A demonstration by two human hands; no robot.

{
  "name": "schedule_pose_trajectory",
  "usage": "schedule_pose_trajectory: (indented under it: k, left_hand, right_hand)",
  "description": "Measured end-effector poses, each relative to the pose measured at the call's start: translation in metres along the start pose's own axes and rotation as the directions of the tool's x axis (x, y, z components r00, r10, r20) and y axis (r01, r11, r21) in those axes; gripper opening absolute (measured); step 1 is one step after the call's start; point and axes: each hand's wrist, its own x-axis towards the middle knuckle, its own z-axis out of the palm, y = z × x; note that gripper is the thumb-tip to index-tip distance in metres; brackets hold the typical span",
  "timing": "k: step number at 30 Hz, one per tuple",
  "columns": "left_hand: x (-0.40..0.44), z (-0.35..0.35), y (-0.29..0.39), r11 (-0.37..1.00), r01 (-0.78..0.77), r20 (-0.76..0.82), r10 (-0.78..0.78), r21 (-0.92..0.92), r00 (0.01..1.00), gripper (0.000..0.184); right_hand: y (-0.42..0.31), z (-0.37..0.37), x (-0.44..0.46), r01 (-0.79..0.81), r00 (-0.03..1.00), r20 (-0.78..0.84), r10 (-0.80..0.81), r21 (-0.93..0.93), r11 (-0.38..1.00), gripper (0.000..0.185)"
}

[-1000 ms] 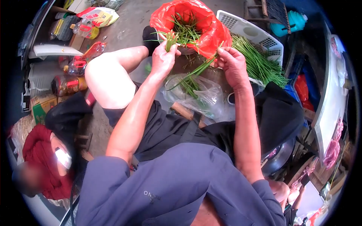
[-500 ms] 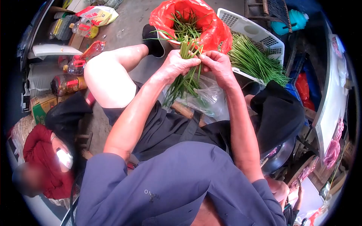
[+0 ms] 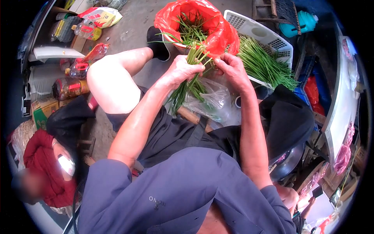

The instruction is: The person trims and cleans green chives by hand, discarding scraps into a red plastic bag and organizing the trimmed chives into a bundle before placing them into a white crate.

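Observation:
My left hand (image 3: 182,70) is wrapped round a bunch of green chives (image 3: 193,54), pale stem ends up and leaves hanging below the fist. Just to its right, my right hand (image 3: 233,74) is closed in a pinch close to a thin stalk that sticks out sideways from the bunch. What lies between those fingertips is too small to make out. Beyond both hands stands a bucket lined with a red plastic bag (image 3: 222,33), with loose chives (image 3: 191,29) inside. Right of it, a white plastic basket (image 3: 237,18) holds a large pile of chives (image 3: 265,62).
A clear plastic bag (image 3: 214,101) lies below my hands. Bottles (image 3: 70,87) and a carton (image 3: 43,111) line the left side. A person in a dark red top (image 3: 43,156) sits at lower left, holding a phone (image 3: 67,164). A white-topped table (image 3: 343,97) stands at right.
My right hand has moved a little to the right and down, away from the bunch. My left hand still grips the chives and has shifted slightly left.

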Motion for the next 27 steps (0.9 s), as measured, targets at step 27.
schedule_pose_trajectory:
  k: [27]
  left_hand:
    - [0.002,-0.004,0.0,0.992,-0.014,-0.031,0.01,-0.125,0.999,0.014]
  right_hand:
    - [-0.002,0.045,0.006,-0.029,0.995,-0.082,0.053,0.265,0.964,0.018]
